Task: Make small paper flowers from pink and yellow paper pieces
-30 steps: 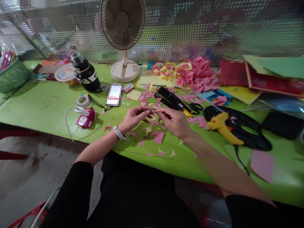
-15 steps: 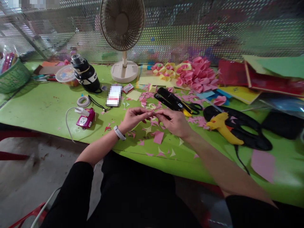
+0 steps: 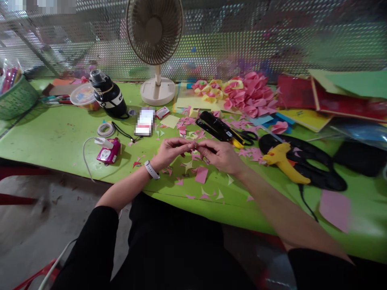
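My left hand [image 3: 171, 152] and my right hand [image 3: 222, 156] meet fingertip to fingertip above the green table [image 3: 57, 137]. Both are closed in a pinch. Whatever lies between the fingertips is too small and too covered to make out. Below them are scattered pink and pale yellow paper scraps [image 3: 188, 166] and a pink paper square [image 3: 201, 174]. Just beyond my right hand lie a black stapler [image 3: 216, 125] and black-handled scissors [image 3: 248, 137]. Farther right, a yellow glue gun [image 3: 286, 161] rests on a black, oval-holed board [image 3: 329, 177].
Folded pink paper petals [image 3: 254, 96] are heaped at the back, near a white fan [image 3: 157, 92]. To the left stand a black bottle [image 3: 110, 96], a phone [image 3: 145, 121], a tape roll [image 3: 105, 129] and a magenta power adapter [image 3: 109, 152]. Coloured sheets [image 3: 347, 96] are stacked back right.
Both hands stay pinched together in almost the same place, with only a slight shift of the fingers. Nothing on the table has visibly moved.
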### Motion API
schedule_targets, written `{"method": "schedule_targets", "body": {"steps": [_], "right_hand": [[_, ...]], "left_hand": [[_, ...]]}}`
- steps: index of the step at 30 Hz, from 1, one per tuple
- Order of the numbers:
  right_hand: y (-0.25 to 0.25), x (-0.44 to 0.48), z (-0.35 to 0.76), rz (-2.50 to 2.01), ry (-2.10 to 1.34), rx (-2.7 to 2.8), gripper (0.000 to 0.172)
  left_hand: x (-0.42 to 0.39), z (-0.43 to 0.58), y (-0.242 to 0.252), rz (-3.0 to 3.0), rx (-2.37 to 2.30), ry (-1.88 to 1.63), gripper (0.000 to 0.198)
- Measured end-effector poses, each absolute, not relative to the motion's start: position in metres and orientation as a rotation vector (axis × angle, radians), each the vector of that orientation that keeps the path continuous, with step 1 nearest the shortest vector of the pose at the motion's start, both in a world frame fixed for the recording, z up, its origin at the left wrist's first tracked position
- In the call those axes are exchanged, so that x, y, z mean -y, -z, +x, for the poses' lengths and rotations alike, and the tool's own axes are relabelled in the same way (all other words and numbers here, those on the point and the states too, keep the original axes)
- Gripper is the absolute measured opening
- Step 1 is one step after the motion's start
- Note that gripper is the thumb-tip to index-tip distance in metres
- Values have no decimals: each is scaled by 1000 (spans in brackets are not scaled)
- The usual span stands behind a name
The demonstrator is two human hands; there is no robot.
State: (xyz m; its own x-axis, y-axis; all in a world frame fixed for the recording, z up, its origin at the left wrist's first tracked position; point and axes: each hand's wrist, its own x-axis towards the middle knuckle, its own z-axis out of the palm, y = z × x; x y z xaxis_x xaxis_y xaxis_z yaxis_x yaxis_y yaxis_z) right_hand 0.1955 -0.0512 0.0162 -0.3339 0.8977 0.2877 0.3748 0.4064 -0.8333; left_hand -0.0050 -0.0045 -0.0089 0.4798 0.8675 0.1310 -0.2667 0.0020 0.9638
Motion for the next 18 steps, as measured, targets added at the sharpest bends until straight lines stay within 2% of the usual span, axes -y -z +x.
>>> {"method": "schedule_targets", "body": {"steps": [8,18], "right_hand": [[-10,54,187,-1051,-736,1883,21],[-12,49,193,-1032,-951,1877,23]], "left_hand": [[4,-2,10,1239,-570,-1137,20],[7,-3,0,1318,-565,-1067,19]]}}
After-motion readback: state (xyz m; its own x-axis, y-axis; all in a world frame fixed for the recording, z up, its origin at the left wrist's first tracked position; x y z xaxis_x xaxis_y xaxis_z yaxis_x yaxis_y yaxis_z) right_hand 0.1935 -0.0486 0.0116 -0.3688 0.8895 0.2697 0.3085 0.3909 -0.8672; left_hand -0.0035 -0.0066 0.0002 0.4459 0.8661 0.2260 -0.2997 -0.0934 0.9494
